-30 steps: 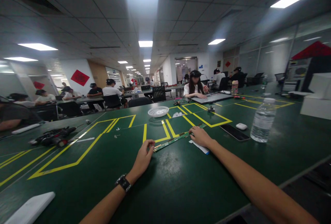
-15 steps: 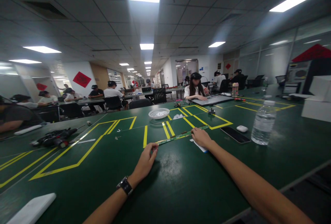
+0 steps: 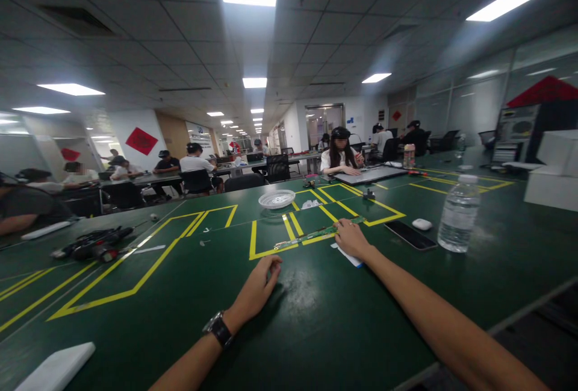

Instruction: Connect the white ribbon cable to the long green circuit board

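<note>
A long, narrow green circuit board strip point(image 3: 311, 237) lies slantwise over the yellow tape lines on the green table. My right hand point(image 3: 351, 238) is closed on it toward its right end, fingers from above. Under that hand a white sheet with a blue edge point(image 3: 350, 255) partly shows. My left hand point(image 3: 258, 285), with a watch point(image 3: 218, 328) on its wrist, rests just short of the strip's left end, apart from it. Its fingers are loosely curved, thumb apart, nothing visible between them.
A white woven basket point(image 3: 277, 199) stands beyond the strip. To the right are a phone point(image 3: 410, 235), a white earbud case point(image 3: 421, 224) and a water bottle point(image 3: 459, 215). A black power tool point(image 3: 94, 243) lies left; across the table sits a person point(image 3: 339, 153).
My left hand has let go of the strip's left end and drawn back slightly toward me. The left end now lies a little farther away; my right hand stays on the strip.
</note>
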`<state>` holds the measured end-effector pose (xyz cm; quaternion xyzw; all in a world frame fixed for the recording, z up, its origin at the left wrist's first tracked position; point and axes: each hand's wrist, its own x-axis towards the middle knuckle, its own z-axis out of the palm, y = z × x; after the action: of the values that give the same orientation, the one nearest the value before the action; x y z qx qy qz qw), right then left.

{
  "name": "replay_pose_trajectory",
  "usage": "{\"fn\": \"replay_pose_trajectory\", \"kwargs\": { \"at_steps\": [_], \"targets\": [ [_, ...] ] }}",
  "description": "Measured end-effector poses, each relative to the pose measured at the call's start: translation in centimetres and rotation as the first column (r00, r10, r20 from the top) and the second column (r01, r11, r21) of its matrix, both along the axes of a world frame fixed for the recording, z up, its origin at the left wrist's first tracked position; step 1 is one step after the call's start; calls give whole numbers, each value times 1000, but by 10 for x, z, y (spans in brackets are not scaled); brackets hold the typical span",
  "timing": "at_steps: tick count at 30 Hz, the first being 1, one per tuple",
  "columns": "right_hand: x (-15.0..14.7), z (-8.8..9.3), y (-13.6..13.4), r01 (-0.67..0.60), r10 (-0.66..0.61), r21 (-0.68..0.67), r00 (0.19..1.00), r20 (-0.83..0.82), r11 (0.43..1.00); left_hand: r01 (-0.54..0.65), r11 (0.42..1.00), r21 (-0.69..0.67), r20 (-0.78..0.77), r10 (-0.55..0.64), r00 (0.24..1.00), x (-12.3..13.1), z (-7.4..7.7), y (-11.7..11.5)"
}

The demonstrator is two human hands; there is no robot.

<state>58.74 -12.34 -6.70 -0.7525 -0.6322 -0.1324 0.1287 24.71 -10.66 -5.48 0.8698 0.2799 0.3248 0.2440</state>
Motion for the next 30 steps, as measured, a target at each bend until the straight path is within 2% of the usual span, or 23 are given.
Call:
{"fn": "replay_pose_trajectory", "kwargs": {
  "at_steps": [6,12,14,18,21,25,30],
  "targets": [
    [1,0,1,40,-53,-150,995,-82,988,38,999,17,-36,-38,999,0,-1,-1],
    [1,5,-1,-24,19,-75,998,-66,997,60,998,13,-46,-59,997,-1,-2,1],
    [7,8,-4,-29,22,-93,997,-73,995,64,998,9,-48,-63,997,-1,-1,0],
    [25,17,-15,64,-71,-145,997,-38,987,72,997,16,-57,-71,996,0,0,-1],
    [26,22,-19,117,-116,-76,993,19,990,76,997,32,-83,-73,994,0,0,-1],
    [-2,19,-8,-44,45,-17,999,13,999,83,995,63,-102,-77,992,1,1,-1],
    [-30,7,9,-230,206,-191,969,-137,954,94,992,81,-102,-86,991,1,3,-3]
  ]
}}
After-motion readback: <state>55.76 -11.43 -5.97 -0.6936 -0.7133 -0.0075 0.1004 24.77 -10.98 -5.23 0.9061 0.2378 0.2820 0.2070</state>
